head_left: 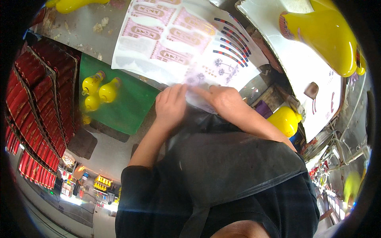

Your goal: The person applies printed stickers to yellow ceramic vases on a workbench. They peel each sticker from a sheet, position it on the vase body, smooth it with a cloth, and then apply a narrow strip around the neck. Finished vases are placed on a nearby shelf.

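A white sheet of printed decals (158, 43) spreads in front of me, with pink labels, dark curved strips and purple flowers. At its near edge is a partly see-through piece with purple print (195, 78), blurred. My left hand (171, 102) has its fingers close together at the left of this piece, pinching the edge. From the right, my right hand (223, 98) meets it with the index finger reaching left and the other fingers curled. Both hands seem closed on the near edge; the fingertips are partly smeared. A dark apron (238, 162) lies below them.
A large glossy yellow bottle (325, 37) lies on a white board (287, 59) at right, with another yellow bottle (283, 121) below. Several small yellow bottles (107, 93) stand on a green board (131, 111) at left. Red stacked trays (39, 103) rise at far left.
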Available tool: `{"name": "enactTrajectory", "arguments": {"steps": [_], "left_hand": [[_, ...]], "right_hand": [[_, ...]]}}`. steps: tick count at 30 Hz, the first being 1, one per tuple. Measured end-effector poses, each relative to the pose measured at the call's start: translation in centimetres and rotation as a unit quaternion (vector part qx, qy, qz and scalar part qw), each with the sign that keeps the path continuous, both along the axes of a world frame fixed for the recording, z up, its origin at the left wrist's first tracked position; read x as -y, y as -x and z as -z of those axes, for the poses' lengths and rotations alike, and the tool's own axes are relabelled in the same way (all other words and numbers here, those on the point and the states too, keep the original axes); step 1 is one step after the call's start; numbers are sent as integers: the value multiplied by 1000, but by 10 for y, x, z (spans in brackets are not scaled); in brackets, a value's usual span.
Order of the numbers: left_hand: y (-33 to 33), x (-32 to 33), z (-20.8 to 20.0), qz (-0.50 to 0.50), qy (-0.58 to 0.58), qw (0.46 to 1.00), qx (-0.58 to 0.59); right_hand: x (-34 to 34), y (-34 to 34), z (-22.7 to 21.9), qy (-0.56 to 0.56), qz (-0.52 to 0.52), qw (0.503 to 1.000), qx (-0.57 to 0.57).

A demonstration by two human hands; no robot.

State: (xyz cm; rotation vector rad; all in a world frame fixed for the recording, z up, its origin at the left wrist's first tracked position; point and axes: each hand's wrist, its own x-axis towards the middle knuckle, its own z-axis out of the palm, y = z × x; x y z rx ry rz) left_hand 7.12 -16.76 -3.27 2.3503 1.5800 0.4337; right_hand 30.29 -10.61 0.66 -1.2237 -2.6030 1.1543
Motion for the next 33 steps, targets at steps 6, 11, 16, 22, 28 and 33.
{"name": "enactTrajectory", "arguments": {"steps": [6, 11, 16, 22, 28, 33], "left_hand": [[2, 5, 0, 8, 58, 998, -23], [3, 4, 4, 25, 30, 999, -36], [6, 9, 3, 45, 61, 996, -37], [7, 15, 2, 43, 53, 997, -45], [8, 14, 2, 42, 51, 996, -52], [9, 14, 5, 42, 54, 997, -47]], "right_hand": [[12, -6, 2, 45, -101, 993, 41], [14, -5, 0, 42, -45, 998, 31], [16, 2, -2, 21, -61, 995, 72], [14, 0, 0, 18, -77, 994, 74], [9, -2, 1, 11, 19, 999, 40], [5, -9, 5, 2, 101, 980, 173]]}}
